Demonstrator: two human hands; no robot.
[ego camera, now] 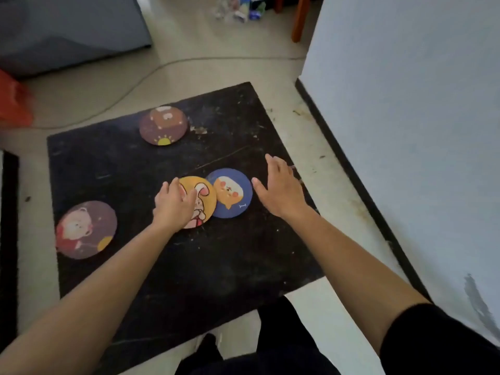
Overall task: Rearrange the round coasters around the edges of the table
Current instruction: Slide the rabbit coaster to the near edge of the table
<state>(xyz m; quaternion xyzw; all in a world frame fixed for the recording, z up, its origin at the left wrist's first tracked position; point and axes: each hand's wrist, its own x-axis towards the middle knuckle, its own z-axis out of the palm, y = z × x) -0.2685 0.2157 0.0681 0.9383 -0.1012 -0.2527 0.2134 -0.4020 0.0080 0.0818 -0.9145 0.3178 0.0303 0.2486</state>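
Note:
A low black square table (140,266) carries several round coasters. A yellow rabbit coaster (206,197) sits near the middle, overlapping the edge of a blue dog coaster (231,194) to its right. My left hand (173,205) rests on the yellow coaster's left part with fingers curled over it. My right hand (280,188) hovers open just right of the blue coaster, fingers apart, holding nothing. A brown bear coaster (163,125) lies by the far edge. A purple coaster (86,230) lies at the left edge.
A white wall (405,131) with a dark skirting strip runs close along the table's right side. A grey cabinet (70,31) and an orange bag (13,101) stand at the far left. A cable (130,87) crosses the floor behind the table. My dark trouser legs are below the near edge.

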